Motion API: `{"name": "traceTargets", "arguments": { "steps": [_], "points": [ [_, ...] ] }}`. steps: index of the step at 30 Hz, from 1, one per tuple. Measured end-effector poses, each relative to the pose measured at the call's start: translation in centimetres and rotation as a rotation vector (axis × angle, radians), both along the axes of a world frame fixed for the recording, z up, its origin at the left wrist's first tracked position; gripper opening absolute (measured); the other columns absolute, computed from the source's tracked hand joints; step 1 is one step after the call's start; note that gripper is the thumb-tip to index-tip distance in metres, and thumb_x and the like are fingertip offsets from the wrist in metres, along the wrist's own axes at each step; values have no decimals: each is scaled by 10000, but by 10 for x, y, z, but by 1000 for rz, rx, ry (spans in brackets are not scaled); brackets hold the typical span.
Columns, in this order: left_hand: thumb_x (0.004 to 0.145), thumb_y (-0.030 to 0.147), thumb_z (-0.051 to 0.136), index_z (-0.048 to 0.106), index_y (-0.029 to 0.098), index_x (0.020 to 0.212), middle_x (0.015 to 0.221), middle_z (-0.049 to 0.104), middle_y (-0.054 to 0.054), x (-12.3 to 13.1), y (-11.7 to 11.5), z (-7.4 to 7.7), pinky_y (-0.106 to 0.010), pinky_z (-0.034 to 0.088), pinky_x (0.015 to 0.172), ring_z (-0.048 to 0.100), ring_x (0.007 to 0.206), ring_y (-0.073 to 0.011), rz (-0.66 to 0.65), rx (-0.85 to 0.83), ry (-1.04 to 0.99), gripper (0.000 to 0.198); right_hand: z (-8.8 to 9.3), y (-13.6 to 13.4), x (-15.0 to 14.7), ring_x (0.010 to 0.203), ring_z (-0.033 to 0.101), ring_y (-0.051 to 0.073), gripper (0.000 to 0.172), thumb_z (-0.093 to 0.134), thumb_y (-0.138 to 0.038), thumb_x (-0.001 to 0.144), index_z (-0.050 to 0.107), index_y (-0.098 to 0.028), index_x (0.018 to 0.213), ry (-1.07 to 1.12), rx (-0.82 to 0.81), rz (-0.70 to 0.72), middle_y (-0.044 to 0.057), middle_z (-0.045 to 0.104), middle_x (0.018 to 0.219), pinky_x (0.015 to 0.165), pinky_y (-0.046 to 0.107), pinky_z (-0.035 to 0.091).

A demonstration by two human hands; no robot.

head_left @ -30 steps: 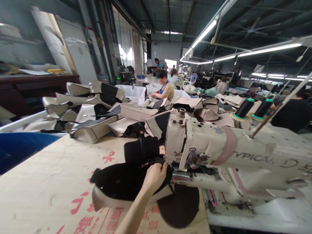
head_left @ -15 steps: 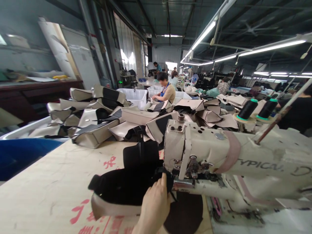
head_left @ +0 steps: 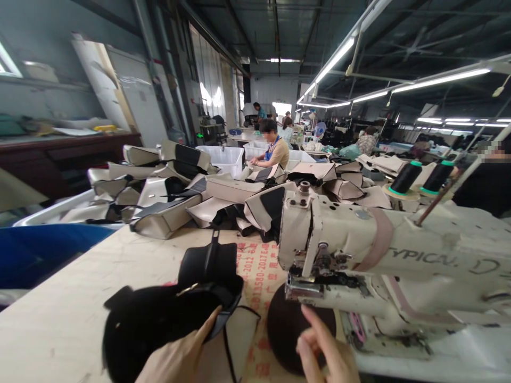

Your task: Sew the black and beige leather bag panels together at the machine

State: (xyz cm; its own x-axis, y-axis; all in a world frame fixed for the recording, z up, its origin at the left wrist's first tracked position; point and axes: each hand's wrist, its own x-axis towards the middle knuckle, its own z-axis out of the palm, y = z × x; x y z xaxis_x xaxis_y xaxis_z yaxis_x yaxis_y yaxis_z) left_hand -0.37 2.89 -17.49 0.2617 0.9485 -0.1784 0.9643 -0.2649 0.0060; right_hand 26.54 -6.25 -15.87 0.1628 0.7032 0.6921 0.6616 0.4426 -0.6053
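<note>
My left hand point(head_left: 179, 356) grips a black leather bag piece point(head_left: 167, 308) with a metal buckle and strap, held over the plywood table point(head_left: 80, 298) to the left of the sewing machine. My right hand point(head_left: 327, 351) is at the bottom edge, its fingers spread and empty, just below the head of the cream sewing machine point(head_left: 379, 260) and over a dark round patch point(head_left: 287, 324) under the needle area.
A heap of beige and black bag pieces point(head_left: 167, 191) lies across the far end of the table. A blue bin point(head_left: 40, 250) stands at left. Two black thread cones point(head_left: 419, 178) sit behind the machine. White tubs point(head_left: 223, 154) and seated people work further back.
The black piece has come out from under the machine head and moved left and nearer to me. My right hand has come into view with open fingers.
</note>
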Motion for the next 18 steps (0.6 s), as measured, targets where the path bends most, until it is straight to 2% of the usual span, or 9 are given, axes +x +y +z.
{"name": "traceTargets", "arguments": {
  "steps": [2,3,5,7,9,13,16,18],
  "points": [
    [795,75,258,256,249,1401,939,691,-70,10,-20,-6,-305,444,611,662,776,-232,20,-7,-28,630,18,18,-18,575,579,104,504,409,-247,905,254,-131,1370,119,-81,77,14,606,731,572,186,483],
    [803,74,252,250,241,1403,933,689,-73,15,-27,-7,-305,445,603,661,767,-230,37,2,-34,623,27,27,-26,611,584,110,535,408,-269,910,203,-119,1381,177,-98,89,26,605,770,586,193,482],
    [815,74,259,262,233,1401,897,688,-71,22,-36,-7,-299,442,588,658,746,-222,67,18,-36,607,40,41,-41,613,576,113,517,394,-298,923,188,-109,1358,324,-95,65,29,584,770,578,198,475],
    [830,85,285,325,258,1377,890,685,-56,28,-40,-3,-285,440,600,654,759,-207,71,49,-54,574,43,49,-50,568,558,109,407,369,-307,936,270,-113,1281,423,-76,1,11,556,703,540,189,459],
    [876,152,299,404,289,1330,905,683,-41,38,-40,3,-269,436,603,655,776,-194,61,84,-98,486,35,52,-50,525,549,111,292,370,-302,940,379,-125,1172,295,-54,-32,-4,540,632,509,182,435],
    [911,408,309,540,253,1170,931,692,-57,78,-28,22,-254,410,539,668,765,-216,90,150,-169,380,21,45,-19,520,571,124,175,431,-265,921,511,-156,1031,-253,-6,6,1,588,630,511,199,409],
    [908,455,284,602,233,976,788,705,-65,93,-11,31,-263,381,502,672,694,-251,110,187,-116,393,23,30,8,564,581,114,169,461,-240,905,525,-166,1043,-293,14,1,9,610,702,566,206,436],
    [922,411,259,606,248,971,720,701,-56,76,-2,28,-271,373,492,670,663,-259,127,236,-64,387,24,17,14,613,591,115,242,479,-201,885,489,-139,1119,-228,114,-32,30,617,754,624,215,466]
  ]
}}
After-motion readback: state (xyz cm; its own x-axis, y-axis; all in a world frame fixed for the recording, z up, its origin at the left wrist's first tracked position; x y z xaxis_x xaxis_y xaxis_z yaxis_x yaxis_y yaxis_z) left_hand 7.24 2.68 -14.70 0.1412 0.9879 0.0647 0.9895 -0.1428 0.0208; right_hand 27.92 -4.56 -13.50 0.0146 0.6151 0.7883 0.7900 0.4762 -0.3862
